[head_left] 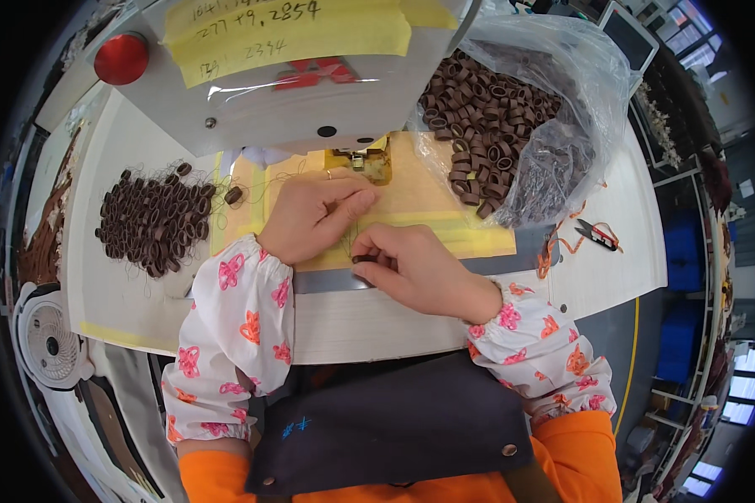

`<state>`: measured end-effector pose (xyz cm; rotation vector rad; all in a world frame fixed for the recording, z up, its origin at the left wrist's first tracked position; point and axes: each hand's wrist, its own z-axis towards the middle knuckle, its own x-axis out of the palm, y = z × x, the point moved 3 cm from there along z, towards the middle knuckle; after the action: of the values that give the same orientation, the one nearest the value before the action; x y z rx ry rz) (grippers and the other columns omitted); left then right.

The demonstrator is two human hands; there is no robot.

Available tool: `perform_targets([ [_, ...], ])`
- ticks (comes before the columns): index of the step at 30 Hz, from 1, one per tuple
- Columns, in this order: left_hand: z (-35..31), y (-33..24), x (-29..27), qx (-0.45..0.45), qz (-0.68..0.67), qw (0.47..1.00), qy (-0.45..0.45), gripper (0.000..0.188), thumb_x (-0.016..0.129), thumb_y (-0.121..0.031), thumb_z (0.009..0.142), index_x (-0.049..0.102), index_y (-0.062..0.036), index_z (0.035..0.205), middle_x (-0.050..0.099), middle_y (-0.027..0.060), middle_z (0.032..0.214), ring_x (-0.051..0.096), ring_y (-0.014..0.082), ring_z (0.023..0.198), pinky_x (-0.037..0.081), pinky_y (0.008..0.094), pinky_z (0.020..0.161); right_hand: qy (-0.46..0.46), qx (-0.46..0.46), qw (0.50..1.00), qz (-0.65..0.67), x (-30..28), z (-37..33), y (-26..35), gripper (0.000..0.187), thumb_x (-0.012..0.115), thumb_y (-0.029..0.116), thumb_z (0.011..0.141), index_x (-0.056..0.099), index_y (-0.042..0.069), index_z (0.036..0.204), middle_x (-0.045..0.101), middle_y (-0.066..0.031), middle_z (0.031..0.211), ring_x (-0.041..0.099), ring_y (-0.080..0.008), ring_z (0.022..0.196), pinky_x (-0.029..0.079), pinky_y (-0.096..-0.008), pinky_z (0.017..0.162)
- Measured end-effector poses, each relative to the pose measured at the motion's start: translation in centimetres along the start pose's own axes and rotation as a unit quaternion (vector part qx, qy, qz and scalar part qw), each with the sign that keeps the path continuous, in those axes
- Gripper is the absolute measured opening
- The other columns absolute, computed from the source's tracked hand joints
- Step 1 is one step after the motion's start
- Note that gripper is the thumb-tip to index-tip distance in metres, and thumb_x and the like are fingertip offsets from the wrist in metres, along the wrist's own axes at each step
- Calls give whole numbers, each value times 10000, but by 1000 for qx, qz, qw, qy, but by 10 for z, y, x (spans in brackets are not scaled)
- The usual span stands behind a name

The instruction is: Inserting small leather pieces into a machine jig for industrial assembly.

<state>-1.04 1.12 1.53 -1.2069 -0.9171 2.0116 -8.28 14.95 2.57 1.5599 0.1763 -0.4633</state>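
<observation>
A small dark brown leather loop (363,259) is pinched between the thumb and fingers of my right hand (419,268), over the front edge of the yellow-taped work plate. My left hand (315,215) is closed, thumb against fingers, just in front of the metal sewing plate (376,163) under the machine head; whatever it holds is hidden. To the left lies a pile of brown loops (155,222) tangled in dark thread, and one loop (234,195) sits apart beside it. On the right, a clear plastic bag (554,67) holds many more brown loops (486,117).
The grey sewing machine head (252,109), with a yellow note and a red button (121,58), stands over the table's far side. Thread snips (597,235) with an orange cord lie at the right. A white fan (50,339) stands left of the table.
</observation>
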Motion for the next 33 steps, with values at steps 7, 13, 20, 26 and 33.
perform_targets([
  [7,-1,17,-7,-88,30,993,-68,171,660,-135,787,656,-43,931,514,96,544,495,150,469,388,283,490,-26,131,986,95,-37,42,-22,134,593,86,868,546,-27,923,604,-38,732,561,-74,557,449,-202,482],
  [13,0,22,-9,-136,48,989,-23,233,666,-106,772,645,-45,997,576,100,594,546,143,518,414,260,515,-29,129,985,106,-38,59,-24,172,617,100,844,483,6,794,575,-52,657,566,-106,515,433,-248,431],
  [20,7,23,-8,-177,89,978,-69,224,645,-169,821,664,17,944,631,33,676,504,56,589,413,227,557,-216,-142,952,-165,-37,54,-27,103,631,34,758,538,-8,772,581,-156,704,576,-321,652,460,-380,573],
  [26,13,26,-10,-256,135,955,-59,300,672,-279,808,687,10,888,636,39,651,509,62,578,417,233,540,-230,-143,944,-191,-38,57,-27,69,609,4,746,546,-9,771,576,-174,726,568,-363,679,453,-417,589],
  [33,10,21,-8,-259,92,957,-96,335,672,-344,805,695,-14,857,617,40,611,497,68,543,408,241,513,-234,-133,943,-198,-38,57,-26,57,592,-11,745,537,-14,760,562,-185,713,562,-370,666,450,-423,582],
])
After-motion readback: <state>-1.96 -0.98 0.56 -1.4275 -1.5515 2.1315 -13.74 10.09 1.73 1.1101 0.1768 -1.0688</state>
